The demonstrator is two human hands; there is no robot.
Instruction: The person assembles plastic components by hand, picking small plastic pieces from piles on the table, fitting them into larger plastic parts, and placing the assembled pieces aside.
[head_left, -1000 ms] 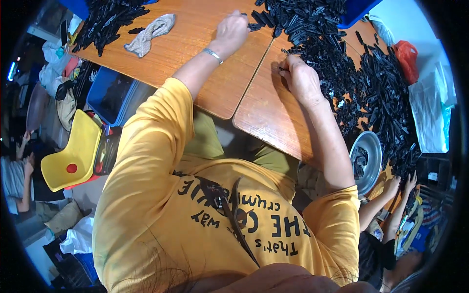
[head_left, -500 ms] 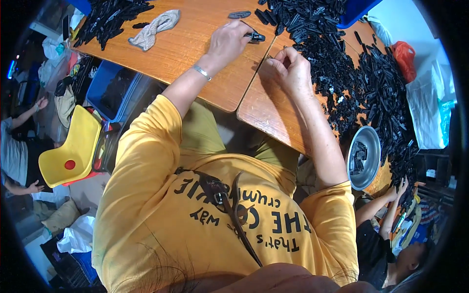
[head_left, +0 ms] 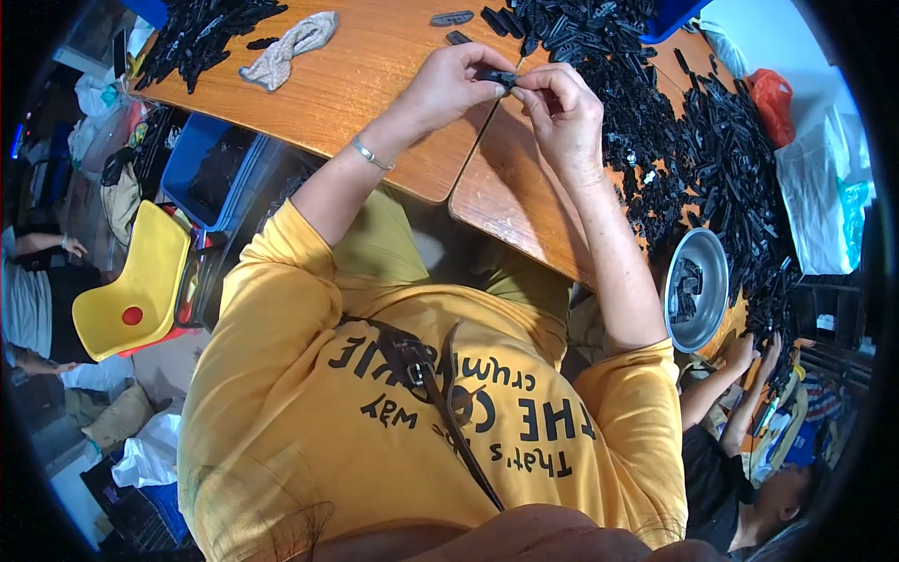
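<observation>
Above the wooden table, my left hand grips a small black plastic part between thumb and fingers. Against the right end of that part, my right hand is closed in a pinch. Whatever sits between its fingertips is too small and covered to name. Just beyond the left hand lie a dark strip-shaped piece and a longer grey-black piece. To the right of my right hand spreads a large heap of small black parts.
Another black heap and a pale cloth lie at the far left. A steel bowl with black pieces stands at the right, near a co-worker's hands. A yellow chair and blue bin are to the left.
My hands have come together: the right moved up and left to meet the end of the black part. The left hand's grip on it continues. The co-worker's hands shifted slightly.
</observation>
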